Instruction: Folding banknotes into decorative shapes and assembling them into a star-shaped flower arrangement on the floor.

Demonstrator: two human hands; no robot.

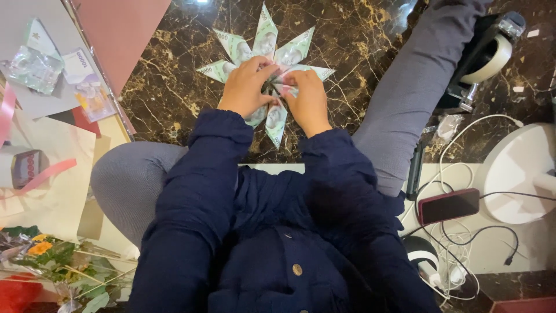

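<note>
Head view: both hands are pinched in on the middle of a star of folded banknotes (pixel 272 55) lying on the dark marble floor (pixel 168 87), left hand (pixel 248 87) and right hand (pixel 306 99) each closed on the inner ends of the points, so I'd say it's the fastening-the-centre stage. Next move probably needs a steady squeeze so the points don't fan loose (no real containers around, just loose notes (pixel 87 84) on paper off to the left
</note>
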